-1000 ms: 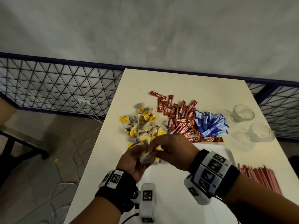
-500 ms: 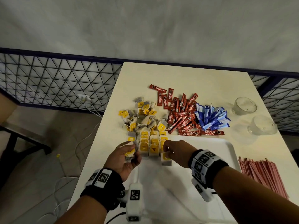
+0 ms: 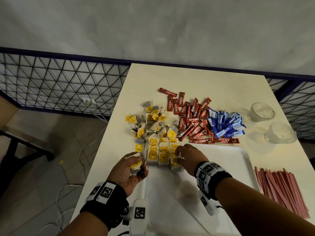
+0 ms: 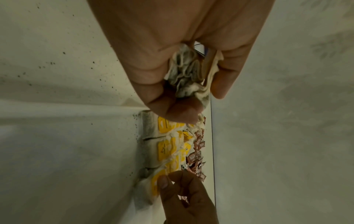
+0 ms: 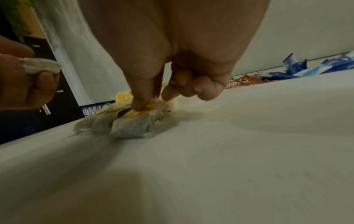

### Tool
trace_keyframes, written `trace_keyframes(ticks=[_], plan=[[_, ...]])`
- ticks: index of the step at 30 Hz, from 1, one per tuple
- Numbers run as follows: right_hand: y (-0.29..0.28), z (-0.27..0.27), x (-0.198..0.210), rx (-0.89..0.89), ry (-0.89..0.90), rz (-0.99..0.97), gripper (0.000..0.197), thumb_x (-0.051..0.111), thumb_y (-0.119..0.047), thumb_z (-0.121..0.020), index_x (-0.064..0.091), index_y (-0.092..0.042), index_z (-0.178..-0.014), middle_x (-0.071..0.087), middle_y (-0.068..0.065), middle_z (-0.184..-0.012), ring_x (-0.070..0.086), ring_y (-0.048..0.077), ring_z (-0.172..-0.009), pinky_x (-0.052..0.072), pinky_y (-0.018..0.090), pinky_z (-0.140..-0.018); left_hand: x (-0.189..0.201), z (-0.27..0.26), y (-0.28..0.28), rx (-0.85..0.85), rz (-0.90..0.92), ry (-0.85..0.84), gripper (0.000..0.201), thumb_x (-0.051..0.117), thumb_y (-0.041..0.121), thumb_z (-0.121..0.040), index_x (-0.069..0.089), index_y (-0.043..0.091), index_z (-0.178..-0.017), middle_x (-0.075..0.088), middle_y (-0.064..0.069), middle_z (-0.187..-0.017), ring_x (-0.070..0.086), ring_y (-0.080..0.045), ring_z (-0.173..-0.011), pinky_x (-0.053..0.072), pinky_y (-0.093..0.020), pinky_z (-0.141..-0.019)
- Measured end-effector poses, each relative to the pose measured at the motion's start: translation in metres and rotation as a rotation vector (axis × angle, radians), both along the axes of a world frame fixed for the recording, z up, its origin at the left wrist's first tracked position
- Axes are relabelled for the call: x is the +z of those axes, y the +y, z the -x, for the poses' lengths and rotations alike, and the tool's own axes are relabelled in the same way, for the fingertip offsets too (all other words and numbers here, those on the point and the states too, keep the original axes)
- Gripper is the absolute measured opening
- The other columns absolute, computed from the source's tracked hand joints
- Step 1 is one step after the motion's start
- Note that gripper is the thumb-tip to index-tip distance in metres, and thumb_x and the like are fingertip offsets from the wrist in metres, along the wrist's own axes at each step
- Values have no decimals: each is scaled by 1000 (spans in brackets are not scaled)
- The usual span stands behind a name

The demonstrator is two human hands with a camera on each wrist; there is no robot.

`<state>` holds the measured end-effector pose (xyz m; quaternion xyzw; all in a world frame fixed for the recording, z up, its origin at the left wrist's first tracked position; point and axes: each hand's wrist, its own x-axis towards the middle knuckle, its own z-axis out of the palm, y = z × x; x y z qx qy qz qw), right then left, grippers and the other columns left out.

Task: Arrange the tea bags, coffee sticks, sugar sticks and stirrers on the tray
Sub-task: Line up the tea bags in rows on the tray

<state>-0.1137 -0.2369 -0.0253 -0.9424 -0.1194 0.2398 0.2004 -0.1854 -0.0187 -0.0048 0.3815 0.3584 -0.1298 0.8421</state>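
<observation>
Yellow-tagged tea bags [image 3: 158, 154] lie in neat rows at the far left corner of the white tray [image 3: 221, 157]. My left hand [image 3: 134, 166] grips a small bunch of tea bags [image 4: 189, 75] beside those rows. My right hand [image 3: 179, 157] pinches the yellow tag of the nearest tea bag [image 5: 141, 116] in the right-hand row, on the tray floor. A loose pile of tea bags [image 3: 150, 123], red coffee sticks [image 3: 192, 121] and blue sugar sticks [image 3: 225, 125] lie on the table beyond the tray. Pink stirrers [image 3: 281, 189] lie to the tray's right.
Two clear glass cups [image 3: 261, 111] [image 3: 280, 133] stand at the table's far right. The cream table [image 3: 170, 77] ends at a blue wire fence [image 3: 59, 82]. Floor with white cables [image 3: 81, 154] drops away to the left.
Both hands were joined over a tea bag above the tray; they parted, and the right hand came down onto the right-hand row while the left kept its bunch.
</observation>
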Motion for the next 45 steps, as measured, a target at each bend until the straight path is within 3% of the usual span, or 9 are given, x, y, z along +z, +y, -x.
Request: trace_keyframes(ticks=[8, 17, 19, 22, 24, 26, 34, 41, 45], plan=[[-13, 11, 2, 217, -33, -23, 29, 65, -41, -83, 64, -33, -110, 56, -8, -111, 55, 15, -100, 47, 31, -88, 4, 0, -5, 2, 8, 10, 12, 55, 2, -88, 61, 12, -92, 62, -12, -69, 58, -24, -56, 52, -30, -52], [-7, 13, 5, 237, -91, 13, 27, 58, -29, -86, 64, -30, -112, 58, -7, -111, 56, 18, -102, 48, 30, -84, 13, -3, -15, -40, 65, -33, 13, 53, 2, -90, 60, 12, -88, 66, -14, -69, 62, -28, -61, 55, -30, -52], [-2, 11, 13, 159, -162, -121, 25, 58, -28, -87, 65, -29, -111, 60, -7, -107, 58, 12, -94, 48, 28, -82, 15, -3, -16, -62, 70, -44, 13, 53, 2, -89, 60, 12, -89, 65, -15, -71, 62, -27, -60, 55, -32, -53], [13, 7, 34, 173, -243, -384, 25, 63, -21, -87, 66, -27, -112, 62, -8, -100, 52, -2, -80, 39, 10, -74, 15, -3, -16, -83, 71, -37, 12, 54, 4, -88, 60, 14, -91, 64, -16, -77, 62, -28, -60, 55, -33, -53], [23, 8, 47, 309, -273, -438, 32, 64, -19, -84, 65, -28, -115, 63, -7, -104, 55, 3, -90, 37, 8, -78, 16, -5, -19, -102, 57, -39, 13, 60, 8, -82, 62, 14, -93, 64, -15, -80, 62, -26, -59, 54, -31, -53], [30, 10, 52, 383, -314, -463, 32, 63, -21, -82, 66, -25, -114, 64, -4, -106, 58, 12, -97, 43, 17, -81, 17, -6, -23, -126, 31, -62, 24, 66, 16, -73, 63, 14, -96, 64, -12, -77, 60, -23, -58, 52, -29, -53], [37, 4, 61, 376, -257, -404, 42, 67, -21, -86, 59, -21, -127, 60, 1, -117, 57, 16, -106, 40, 21, -86, 28, -12, -28, -226, -7, -62, 59, 55, 59, -74, 65, 7, -100, 61, -11, -69, 55, -20, -54, 47, -27, -49], [32, 5, 76, 280, -280, -364, 22, 71, -17, -79, 67, -17, -101, 58, -5, -103, 43, -4, -75, 26, 4, -66, 35, -16, -31, -268, 55, -71, 70, 49, 71, -63, 66, 10, -93, 61, -10, -67, 53, -18, -51, 48, -25, -47], [30, 7, 79, 171, -203, -412, 13, 71, -22, -82, 66, -19, -94, 56, -16, -85, 46, -4, -64, 33, 11, -60, 35, -11, -34, -240, 146, -82, 53, 55, 58, -70, 66, 10, -91, 64, -8, -70, 56, -18, -51, 49, -25, -47]])
